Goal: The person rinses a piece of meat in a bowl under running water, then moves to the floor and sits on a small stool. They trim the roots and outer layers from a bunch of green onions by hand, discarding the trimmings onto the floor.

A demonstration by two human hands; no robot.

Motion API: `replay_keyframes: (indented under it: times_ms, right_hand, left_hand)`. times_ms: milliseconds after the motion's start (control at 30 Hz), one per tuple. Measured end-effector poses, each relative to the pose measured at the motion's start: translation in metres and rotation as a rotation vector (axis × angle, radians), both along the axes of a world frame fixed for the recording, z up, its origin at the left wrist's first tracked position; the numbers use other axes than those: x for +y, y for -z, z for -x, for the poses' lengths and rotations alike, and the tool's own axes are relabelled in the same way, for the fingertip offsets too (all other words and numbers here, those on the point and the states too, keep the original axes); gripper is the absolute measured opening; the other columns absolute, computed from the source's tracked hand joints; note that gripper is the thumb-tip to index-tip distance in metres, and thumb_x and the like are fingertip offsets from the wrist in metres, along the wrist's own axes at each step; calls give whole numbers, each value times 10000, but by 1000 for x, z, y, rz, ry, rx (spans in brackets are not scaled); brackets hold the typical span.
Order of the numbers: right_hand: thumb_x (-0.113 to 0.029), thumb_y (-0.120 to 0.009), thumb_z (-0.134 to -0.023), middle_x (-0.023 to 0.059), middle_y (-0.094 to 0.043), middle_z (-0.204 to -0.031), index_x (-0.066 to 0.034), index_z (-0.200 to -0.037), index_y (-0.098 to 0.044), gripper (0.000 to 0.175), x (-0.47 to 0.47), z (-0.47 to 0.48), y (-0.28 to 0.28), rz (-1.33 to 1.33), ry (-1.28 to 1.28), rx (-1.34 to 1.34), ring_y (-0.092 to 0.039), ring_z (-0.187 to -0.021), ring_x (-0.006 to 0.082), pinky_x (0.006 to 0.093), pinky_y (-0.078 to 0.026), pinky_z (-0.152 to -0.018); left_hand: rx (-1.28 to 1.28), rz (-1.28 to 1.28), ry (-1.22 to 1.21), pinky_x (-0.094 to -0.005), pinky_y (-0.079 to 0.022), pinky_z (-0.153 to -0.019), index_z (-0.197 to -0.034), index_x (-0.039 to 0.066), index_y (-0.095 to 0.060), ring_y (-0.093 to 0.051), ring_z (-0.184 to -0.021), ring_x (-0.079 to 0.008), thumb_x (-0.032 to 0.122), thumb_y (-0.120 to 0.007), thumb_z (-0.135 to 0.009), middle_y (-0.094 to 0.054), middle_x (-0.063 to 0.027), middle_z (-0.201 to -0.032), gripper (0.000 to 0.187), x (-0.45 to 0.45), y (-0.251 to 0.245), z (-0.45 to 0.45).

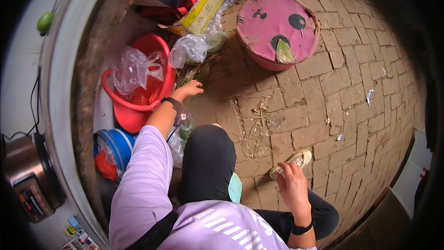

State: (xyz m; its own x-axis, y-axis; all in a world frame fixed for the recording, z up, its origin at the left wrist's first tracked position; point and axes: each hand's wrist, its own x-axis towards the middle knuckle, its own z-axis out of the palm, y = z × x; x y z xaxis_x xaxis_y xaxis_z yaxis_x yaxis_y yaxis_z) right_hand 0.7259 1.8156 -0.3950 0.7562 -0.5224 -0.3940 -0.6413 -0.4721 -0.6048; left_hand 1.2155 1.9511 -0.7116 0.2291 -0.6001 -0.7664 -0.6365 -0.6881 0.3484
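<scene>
My left hand (191, 88) reaches forward over a bunch of long green stalks (199, 73) on the floor, fingers a little bent; whether it touches them I cannot tell. Beside it stands a red plastic bucket (166, 47) with clear plastic bags (133, 71) in it. My right hand (292, 180) hovers above my bent leg, near my light shoe (301, 159), with loosely curled fingers and nothing visible in it. Some wilted plant scraps (262, 114) lie on the bricks between my hands.
A round pink stool (263, 34) stands ahead. Left of it are a clear bag (190, 50) and a yellow carton (204, 5). A blue bucket (116, 142) stands near my left arm. At far left, a metal cooker (31, 177) sits on a pale surface. The floor is brick (326, 104).
</scene>
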Motion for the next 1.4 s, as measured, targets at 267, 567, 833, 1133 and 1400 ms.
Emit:
replay_keyframes:
  times_ms: [267, 567, 833, 1133, 1400]
  right_hand:
    - [-36, -647, -794, 159, -597, -969, -19, -1094, -578, 309, -7, -1, 23, -113, 73, 120, -563, -908, 354, 414, -468, -778]
    - [-41, -656, -789, 159, -597, -974, -19, -1093, -578, 315, -4, -12, 31, -133, 58, 153, -560, -902, 358, 413, -465, -782]
    - [-27, -647, -789, 160, -580, -958, -14, -1095, -576, 314, -1, -18, 30, -117, 24, 151, -551, -893, 360, 419, -459, -773]
    - [-18, -637, -794, 160, -573, -945, -16, -1110, -567, 323, 2, -21, 34, -118, 8, 182, -549, -890, 357, 421, -455, -778]
    - [-22, -639, -792, 153, -581, -988, -19, -1115, -565, 332, 2, -28, 30, -141, -6, 195, -548, -914, 357, 419, -457, -790]
  left_hand:
    - [-397, 178, -336, -412, -332, -1083, -1350, 48, -466, -352, -1329, -392, 251, -603, -816, -252, -193, -1516, 588, 9, 65, -17]
    - [-664, 5, -371, -470, -479, -879, -1167, 83, -565, -502, -1129, -382, 253, -720, -772, -467, -184, -1223, 457, -19, 52, 37]
    - [-193, 345, -183, -437, -487, -890, -1056, 131, -641, -509, -1130, -338, 244, -746, -715, -474, -117, -1225, 374, -5, 37, 93]
    - [-749, 444, -690, -469, -414, -928, -1110, 61, -528, -500, -1115, -379, 156, -746, -696, -536, -183, -1193, 478, 35, 43, 18]
    - [-169, 682, -657, -415, -413, -985, -1331, 50, -405, -494, -1185, -365, 271, -785, -723, -512, -221, -1278, 750, 66, 53, 43]
